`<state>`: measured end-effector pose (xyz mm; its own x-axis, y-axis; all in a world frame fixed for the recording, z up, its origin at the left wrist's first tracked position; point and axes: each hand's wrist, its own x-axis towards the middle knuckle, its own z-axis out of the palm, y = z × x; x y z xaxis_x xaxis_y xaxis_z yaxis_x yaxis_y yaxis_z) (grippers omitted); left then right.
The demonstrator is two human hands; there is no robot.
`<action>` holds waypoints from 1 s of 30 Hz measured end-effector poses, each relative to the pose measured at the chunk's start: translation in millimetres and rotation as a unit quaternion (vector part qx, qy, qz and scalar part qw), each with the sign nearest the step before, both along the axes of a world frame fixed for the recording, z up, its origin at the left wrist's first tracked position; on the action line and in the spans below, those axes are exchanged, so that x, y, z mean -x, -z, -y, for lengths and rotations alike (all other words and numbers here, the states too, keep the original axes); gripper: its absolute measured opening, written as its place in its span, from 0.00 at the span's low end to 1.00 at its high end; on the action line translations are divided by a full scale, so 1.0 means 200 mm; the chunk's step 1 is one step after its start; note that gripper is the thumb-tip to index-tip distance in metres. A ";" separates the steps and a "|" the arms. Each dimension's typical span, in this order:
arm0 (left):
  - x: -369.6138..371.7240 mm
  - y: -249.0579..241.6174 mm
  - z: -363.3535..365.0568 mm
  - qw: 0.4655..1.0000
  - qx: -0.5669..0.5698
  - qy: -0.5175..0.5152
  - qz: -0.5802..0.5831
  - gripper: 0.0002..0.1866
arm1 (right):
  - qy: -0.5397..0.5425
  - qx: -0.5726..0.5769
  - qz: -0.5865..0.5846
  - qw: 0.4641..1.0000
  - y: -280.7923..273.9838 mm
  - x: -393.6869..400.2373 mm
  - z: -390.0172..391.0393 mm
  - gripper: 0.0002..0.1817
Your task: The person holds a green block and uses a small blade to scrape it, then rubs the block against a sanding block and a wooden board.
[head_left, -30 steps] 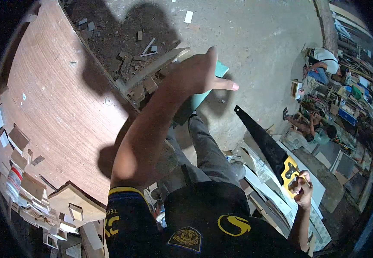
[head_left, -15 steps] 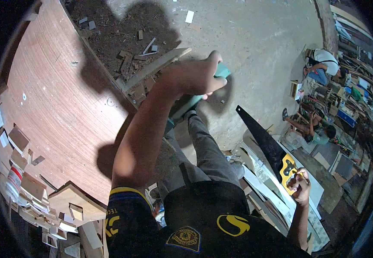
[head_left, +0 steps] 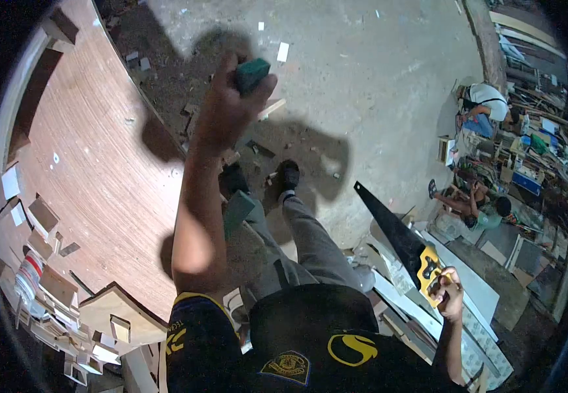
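Observation:
My left hand (head_left: pixel 228 101) is raised over the floor, its fingers and thumb wrapped around a green board (head_left: pixel 253 75). A flat green section (head_left: pixel 237 213) shows beside my forearm, above my legs; the arm hides the stretch between it and the end in my grip. Down at the right, my right hand (head_left: pixel 451 293) is closed on the yellow handle of a handsaw (head_left: pixel 395 229). Its dark blade points up and left, away from my body.
A wood-grain panel table (head_left: pixel 113 144) fills the left, with wooden offcuts (head_left: pixel 45 216) on its near part. Scraps and sawdust lie on the concrete floor (head_left: pixel 376 78). White boards (head_left: pixel 467 275) lie beside my right hand. Two people (head_left: pixel 490 98) sit among clutter at the right.
My left hand has swung left and outward with the green board, which has turned. The right hand with the handsaw has shifted slightly left and down in view.

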<state>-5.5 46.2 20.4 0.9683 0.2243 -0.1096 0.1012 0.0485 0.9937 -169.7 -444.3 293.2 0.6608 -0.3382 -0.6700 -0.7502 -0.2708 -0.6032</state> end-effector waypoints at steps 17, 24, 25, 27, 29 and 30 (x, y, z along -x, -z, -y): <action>0.73 -0.76 -0.44 0.681 0.617 -0.371 0.137 0.15 | -0.281 0.015 0.187 0.941 0.09 -0.12 -0.18 0.11; 1.22 -1.17 -0.41 0.667 0.551 -0.475 0.162 0.17 | -0.507 -0.022 0.334 0.794 0.10 -0.26 -0.71 0.06; 1.28 -1.21 -0.39 0.666 0.556 -0.462 0.185 0.17 | -0.576 -0.030 0.375 0.726 0.12 -0.29 -0.78 0.05; 1.40 -1.23 -0.36 0.643 0.580 -0.445 0.228 0.14 | -0.648 -0.050 0.417 0.636 0.15 -0.34 -0.91 0.05; 1.49 -1.28 -0.32 0.635 0.555 -0.487 0.226 0.13 | -0.695 -0.048 0.348 0.628 0.14 -0.34 -1.06 0.04; 1.52 -1.29 -0.30 0.630 0.541 -0.516 0.210 0.12 | -0.702 -0.056 0.350 0.618 0.17 -0.35 -1.11 0.04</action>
<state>-309.9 106.1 279.0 0.3619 0.7719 -0.5226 -0.7998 0.5451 0.2512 -99.4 -221.6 259.9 0.3918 0.9198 -0.0206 0.6313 -0.2850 -0.7212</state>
